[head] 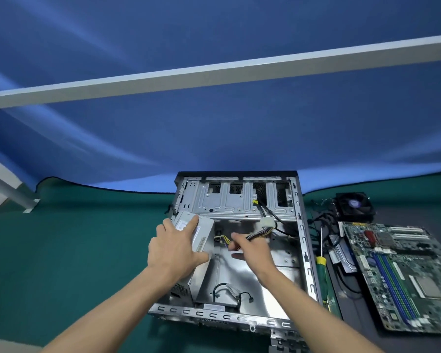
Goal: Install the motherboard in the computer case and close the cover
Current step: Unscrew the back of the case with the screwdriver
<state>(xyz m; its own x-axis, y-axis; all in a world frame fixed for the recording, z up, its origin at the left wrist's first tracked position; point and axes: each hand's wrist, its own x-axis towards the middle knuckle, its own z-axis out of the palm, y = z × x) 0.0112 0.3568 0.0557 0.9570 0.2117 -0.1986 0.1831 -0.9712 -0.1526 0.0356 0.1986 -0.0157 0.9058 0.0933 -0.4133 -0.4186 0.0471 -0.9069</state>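
**Inside the open case: cables first, board waiting**

Inside the open grey sheet-metal computer case (242,240), we have both hands at work. Our left hand (175,247) lies flat with its fingers spread on the silver box-shaped power supply (201,235), holding nothing. Our right hand (251,253) has its grip curled round the bundle of multicoloured power cables (255,234), lifting it off the bare metal floor of the case.

The green rectangular motherboard (397,278) lies outside the case, well to the right of that grip, beside a green-and-yellow-handled screwdriver (322,263) and, beyond it, a black square cooling fan (354,206). We judge the task barely begun: the board is still to be seated and screwed, and no cover is in view.

The desk (74,250) wears a teal mat; a blue cloth (214,128) hangs behind.
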